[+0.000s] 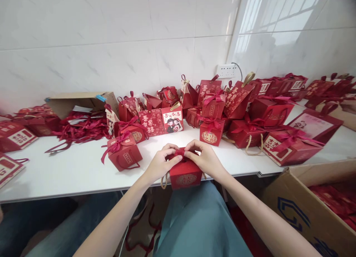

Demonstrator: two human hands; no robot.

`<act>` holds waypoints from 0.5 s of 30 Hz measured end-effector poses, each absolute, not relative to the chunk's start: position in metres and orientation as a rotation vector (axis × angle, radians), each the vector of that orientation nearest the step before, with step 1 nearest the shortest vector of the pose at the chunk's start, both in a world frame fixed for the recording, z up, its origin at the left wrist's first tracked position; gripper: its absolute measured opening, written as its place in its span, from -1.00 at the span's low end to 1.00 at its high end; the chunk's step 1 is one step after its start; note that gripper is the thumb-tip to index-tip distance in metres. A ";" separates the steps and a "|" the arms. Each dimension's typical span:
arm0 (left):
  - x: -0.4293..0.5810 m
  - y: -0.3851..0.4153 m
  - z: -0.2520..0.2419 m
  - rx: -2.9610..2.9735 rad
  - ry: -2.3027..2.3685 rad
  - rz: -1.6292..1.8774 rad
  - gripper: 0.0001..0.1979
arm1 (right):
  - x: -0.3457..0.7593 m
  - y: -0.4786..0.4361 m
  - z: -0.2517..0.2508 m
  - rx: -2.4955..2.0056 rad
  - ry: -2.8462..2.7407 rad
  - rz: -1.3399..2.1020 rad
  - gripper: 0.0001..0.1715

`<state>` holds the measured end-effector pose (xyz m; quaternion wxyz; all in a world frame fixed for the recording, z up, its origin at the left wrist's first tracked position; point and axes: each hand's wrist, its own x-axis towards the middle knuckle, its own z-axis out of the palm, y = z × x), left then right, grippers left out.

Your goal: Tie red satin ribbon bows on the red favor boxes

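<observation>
A small red gift box (185, 174) with a gold round emblem and rope handles sits at the table's front edge, right before me. On top of it is a dark red ribbon (180, 152). My left hand (164, 161) pinches the ribbon from the left, thumb and fingers together. From the other side my right hand (202, 156) pinches it too, its fingertips close to those of the left. The fingers cover part of the ribbon, so its knot or loop is not fully visible.
Finished-looking red boxes with bows (124, 150) stand along the white table (75, 171). A pile of red ribbons (83, 125) lies left, by an open carton (80, 99). A large cardboard box (280, 197) holding red items stands at lower right. Another person's legs (83, 216) show at lower left.
</observation>
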<state>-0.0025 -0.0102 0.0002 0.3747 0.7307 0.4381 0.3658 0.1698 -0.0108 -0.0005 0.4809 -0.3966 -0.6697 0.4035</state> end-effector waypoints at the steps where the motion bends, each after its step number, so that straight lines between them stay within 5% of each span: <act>1: -0.003 -0.010 0.000 1.868 1.123 0.934 -0.80 | 0.170 -0.010 -0.001 -0.973 -1.635 0.979 -0.94; 15: -0.001 -0.006 -0.006 1.768 1.027 1.002 -0.71 | 0.171 -0.012 0.001 -0.987 -1.764 0.769 -0.94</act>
